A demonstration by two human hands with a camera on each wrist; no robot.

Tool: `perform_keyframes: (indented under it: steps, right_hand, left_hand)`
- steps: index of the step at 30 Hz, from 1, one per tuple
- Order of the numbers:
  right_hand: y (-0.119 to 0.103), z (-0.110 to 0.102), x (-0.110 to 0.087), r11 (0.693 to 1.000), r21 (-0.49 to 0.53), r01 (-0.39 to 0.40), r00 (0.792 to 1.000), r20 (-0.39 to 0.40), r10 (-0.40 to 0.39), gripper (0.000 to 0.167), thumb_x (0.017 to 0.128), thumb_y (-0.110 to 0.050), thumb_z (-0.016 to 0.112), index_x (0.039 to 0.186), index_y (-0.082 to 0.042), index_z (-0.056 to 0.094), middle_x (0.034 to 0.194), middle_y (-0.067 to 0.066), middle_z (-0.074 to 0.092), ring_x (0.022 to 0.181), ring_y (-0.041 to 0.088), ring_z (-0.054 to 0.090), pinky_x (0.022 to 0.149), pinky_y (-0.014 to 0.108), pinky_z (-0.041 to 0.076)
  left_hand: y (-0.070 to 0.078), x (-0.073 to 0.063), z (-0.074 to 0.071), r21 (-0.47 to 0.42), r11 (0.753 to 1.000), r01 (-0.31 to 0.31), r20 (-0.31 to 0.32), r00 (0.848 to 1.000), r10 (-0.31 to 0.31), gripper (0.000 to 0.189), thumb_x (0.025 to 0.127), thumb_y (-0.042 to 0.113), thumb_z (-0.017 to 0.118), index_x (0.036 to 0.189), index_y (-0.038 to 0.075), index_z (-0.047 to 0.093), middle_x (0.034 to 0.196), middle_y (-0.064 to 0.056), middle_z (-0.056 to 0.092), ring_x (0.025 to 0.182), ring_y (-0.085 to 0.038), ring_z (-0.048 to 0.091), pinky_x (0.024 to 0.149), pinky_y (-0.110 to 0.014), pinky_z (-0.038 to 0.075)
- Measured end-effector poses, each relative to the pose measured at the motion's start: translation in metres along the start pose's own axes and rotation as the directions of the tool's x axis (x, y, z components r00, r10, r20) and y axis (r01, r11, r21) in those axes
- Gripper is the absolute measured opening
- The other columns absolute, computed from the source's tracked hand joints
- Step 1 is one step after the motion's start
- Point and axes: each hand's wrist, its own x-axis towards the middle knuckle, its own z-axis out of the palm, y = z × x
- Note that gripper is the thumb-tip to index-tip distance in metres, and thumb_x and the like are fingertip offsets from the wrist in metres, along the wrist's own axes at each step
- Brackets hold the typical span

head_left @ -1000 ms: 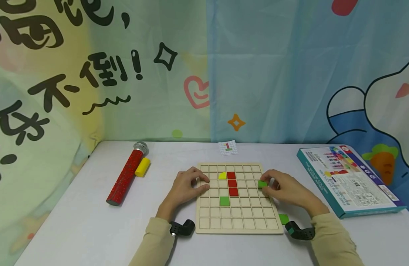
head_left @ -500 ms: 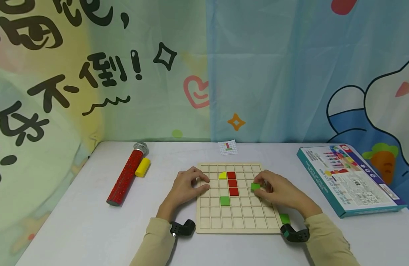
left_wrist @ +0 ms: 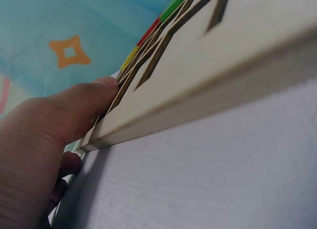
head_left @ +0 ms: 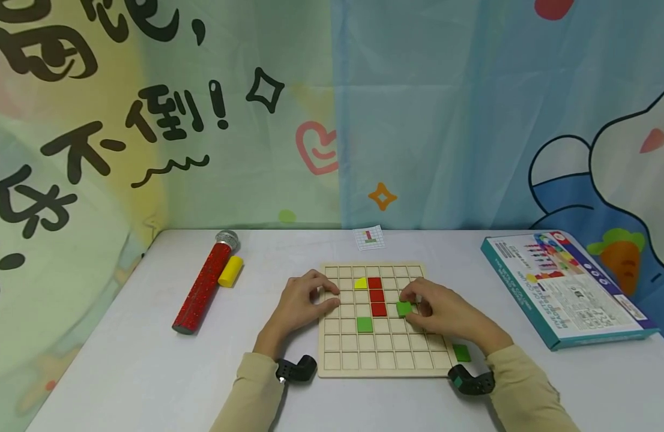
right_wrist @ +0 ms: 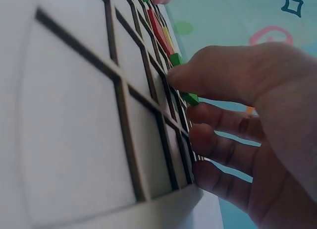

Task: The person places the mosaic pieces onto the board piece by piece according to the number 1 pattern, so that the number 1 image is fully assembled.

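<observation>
A pale wooden grid board (head_left: 383, 360) lies on the white table. My left hand (head_left: 302, 305) holds its left edge, and in the left wrist view the thumb (left_wrist: 94, 95) lies over the rim with fingers curled beside it. My right hand (head_left: 448, 311) pinches a green square tile (head_left: 404, 309) between thumb and fingers, over the board's right half; in the right wrist view the thumb partly covers this green tile (right_wrist: 189, 97). Several red squares (head_left: 377, 295) form a column in the grid. A yellow rounded piece (head_left: 361, 283) sits left of the column's top, and another green square (head_left: 364, 324) sits lower left.
A spare green tile (head_left: 461, 353) lies off the board's lower right edge, by the right wrist. A pattern card (head_left: 369, 238) lies behind the board. Left stand a red toy microphone (head_left: 203, 288) and yellow cylinder (head_left: 231, 272); right, a flat game box (head_left: 570, 288).
My right hand has moved left and slightly down across the board, carrying the green tile from the right edge toward the red column. The left hand has stayed at the board's edge.
</observation>
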Motion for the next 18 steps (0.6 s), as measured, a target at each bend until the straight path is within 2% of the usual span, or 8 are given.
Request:
perform_keyframes:
  steps: [10, 18]
  right_hand:
    - [-0.009, 0.003, 0.0, 0.999, 0.006, 0.039, 0.999, 0.023, -0.039, 0.029, 0.081, -0.028, 0.074, 0.103, -0.018, 0.058, 0.086, -0.006, 0.056, 0.068, 0.005, 0.046, 0.062, 0.021, 0.04]
    - [-0.017, 0.008, 0.003, 0.998, -0.003, 0.065, 0.997, 0.036, -0.065, 0.029, 0.081, -0.031, 0.074, 0.103, -0.019, 0.059, 0.078, -0.008, 0.052, 0.066, 0.003, 0.044, 0.062, 0.02, 0.04]
  left_hand:
    - [-0.001, 0.001, 0.001, 0.013, 1.0, -0.005, 0.002, 1.0, 0.005, 0.014, 0.082, 0.036, 0.072, 0.093, 0.029, 0.07, 0.097, 0.012, 0.061, 0.075, -0.007, 0.047, 0.084, -0.033, 0.032]
    - [-0.001, 0.001, 0.0, 0.011, 1.0, 0.008, 0.01, 1.0, -0.008, 0.015, 0.082, 0.036, 0.072, 0.094, 0.029, 0.07, 0.096, 0.012, 0.06, 0.076, -0.007, 0.047, 0.083, -0.032, 0.032]
